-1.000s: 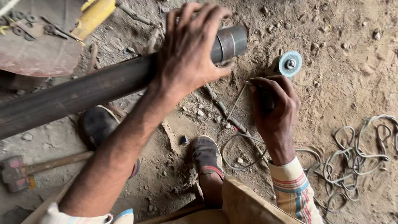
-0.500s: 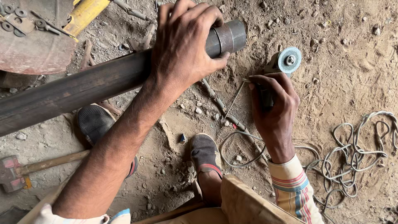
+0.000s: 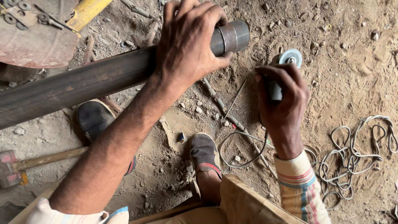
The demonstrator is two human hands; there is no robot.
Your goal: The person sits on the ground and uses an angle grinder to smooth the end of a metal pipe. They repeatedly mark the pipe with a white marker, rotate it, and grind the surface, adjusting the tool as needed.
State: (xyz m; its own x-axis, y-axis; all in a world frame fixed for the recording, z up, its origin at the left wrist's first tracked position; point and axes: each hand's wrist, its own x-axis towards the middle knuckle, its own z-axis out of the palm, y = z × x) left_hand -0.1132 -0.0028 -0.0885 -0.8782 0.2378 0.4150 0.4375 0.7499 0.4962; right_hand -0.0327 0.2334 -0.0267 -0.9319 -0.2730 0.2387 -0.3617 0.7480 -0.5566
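Steel pipe (image 3: 83, 83) under left hand (image 3: 186, 45), right hand (image 3: 282, 99) gripping angle grinder (image 3: 286, 62)

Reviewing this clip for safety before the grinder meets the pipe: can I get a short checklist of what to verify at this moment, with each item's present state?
1. Pipe steadied: ok. The left hand is clamped over the steel pipe near its sleeved end.
2. Grinder gripped: ok. The right hand is wrapped round the angle grinder.
3. Disc clear of pipe: ok. A gap of dirt shows between them.
4. Disc guard fitted: cannot tell; the hand hides the body.
5. Hand protection: not ok. Both hands are bare.
6. Cable clear: not ok. The cord loops on the ground beside the right shoe.
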